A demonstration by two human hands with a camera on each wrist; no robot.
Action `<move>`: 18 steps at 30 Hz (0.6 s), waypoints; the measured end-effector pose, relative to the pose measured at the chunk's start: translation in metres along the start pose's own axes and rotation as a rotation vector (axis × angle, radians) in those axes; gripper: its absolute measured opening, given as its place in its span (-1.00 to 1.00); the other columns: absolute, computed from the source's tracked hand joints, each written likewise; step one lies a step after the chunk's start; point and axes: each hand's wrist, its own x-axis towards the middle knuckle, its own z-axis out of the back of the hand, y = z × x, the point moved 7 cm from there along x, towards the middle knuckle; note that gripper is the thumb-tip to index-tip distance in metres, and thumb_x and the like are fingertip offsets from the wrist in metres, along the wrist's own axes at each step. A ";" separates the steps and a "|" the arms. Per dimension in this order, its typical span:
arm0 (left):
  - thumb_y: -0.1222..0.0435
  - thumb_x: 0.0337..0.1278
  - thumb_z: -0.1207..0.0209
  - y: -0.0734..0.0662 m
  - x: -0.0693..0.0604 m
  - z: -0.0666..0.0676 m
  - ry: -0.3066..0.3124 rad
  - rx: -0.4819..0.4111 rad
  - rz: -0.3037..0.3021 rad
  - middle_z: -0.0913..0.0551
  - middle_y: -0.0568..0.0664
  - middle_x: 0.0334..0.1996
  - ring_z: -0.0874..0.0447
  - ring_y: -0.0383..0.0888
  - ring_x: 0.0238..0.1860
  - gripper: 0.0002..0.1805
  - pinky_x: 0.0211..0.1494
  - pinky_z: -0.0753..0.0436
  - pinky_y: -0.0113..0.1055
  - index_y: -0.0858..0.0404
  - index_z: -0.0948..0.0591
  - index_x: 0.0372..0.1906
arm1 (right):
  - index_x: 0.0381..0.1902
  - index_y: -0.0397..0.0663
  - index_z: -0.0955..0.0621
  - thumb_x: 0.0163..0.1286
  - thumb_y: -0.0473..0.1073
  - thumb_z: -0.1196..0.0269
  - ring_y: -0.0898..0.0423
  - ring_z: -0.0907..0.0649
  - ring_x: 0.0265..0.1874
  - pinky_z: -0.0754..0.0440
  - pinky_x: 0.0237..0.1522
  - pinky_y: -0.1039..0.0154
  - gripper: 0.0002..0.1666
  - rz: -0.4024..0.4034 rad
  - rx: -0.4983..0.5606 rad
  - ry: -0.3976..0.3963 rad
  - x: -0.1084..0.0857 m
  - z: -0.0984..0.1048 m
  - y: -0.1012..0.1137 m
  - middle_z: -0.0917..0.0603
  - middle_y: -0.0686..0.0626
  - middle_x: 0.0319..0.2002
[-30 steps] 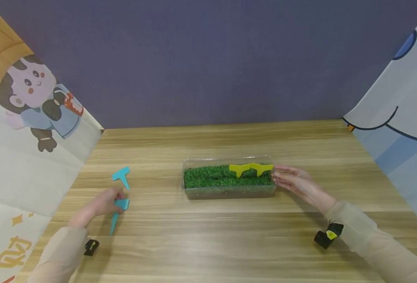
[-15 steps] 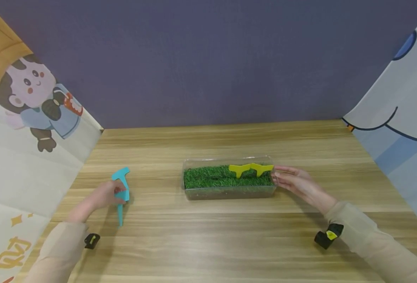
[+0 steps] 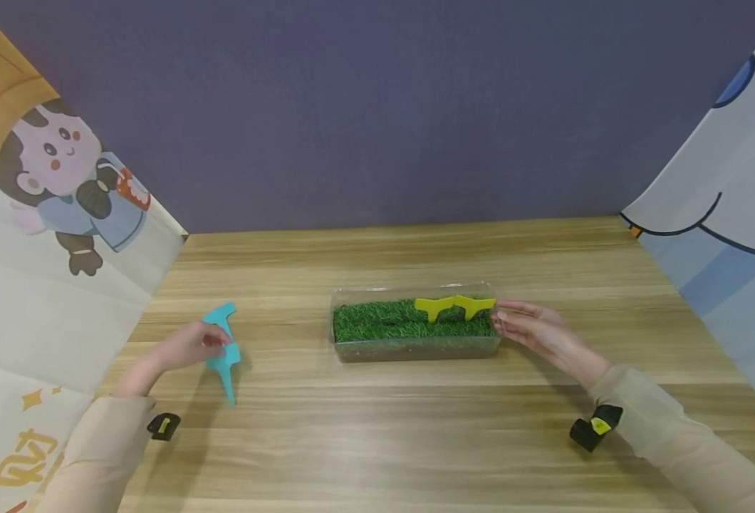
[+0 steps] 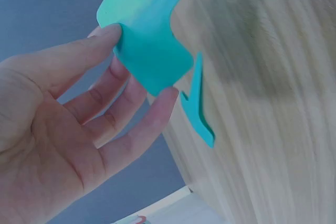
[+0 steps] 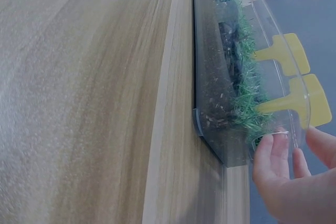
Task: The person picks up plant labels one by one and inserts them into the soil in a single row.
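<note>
My left hand (image 3: 188,347) pinches a blue T-shaped tag (image 3: 225,362) by its wide head, its pointed stem toward the table's front. In the left wrist view this tag (image 4: 152,51) is raised above the wood, and a second blue tag (image 4: 197,108) lies beyond it. That second tag (image 3: 220,315) is partly covered in the head view. My right hand (image 3: 544,335) holds the right end of a clear box (image 3: 416,350) with green grass inside. Two yellow tags (image 3: 434,306) (image 5: 302,103) stand upright in the grass at the right half, side by side.
The wooden table (image 3: 377,442) spreads around the box. A dark blue-grey panel (image 3: 377,114) rises behind it. Cloths printed with cartoons (image 3: 63,171) hang at the left and right sides. A black device is strapped at each wrist.
My left hand has moved slightly away from the table's front with the blue tag, whose stem has swung rightward. The right hand, the box and the yellow tags have not moved.
</note>
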 end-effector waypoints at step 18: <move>0.40 0.05 -0.12 -0.038 0.010 0.020 -0.037 -0.097 0.040 -0.58 -0.03 -0.39 -0.42 -0.24 -0.41 -0.80 -0.43 -0.51 -0.40 0.40 -0.59 -0.21 | 0.04 -0.20 -0.36 0.23 -0.38 -0.10 0.15 -0.60 -0.19 -0.49 -0.01 0.31 -0.61 -0.009 0.033 -0.006 -0.001 0.000 -0.001 -0.63 0.00 -0.21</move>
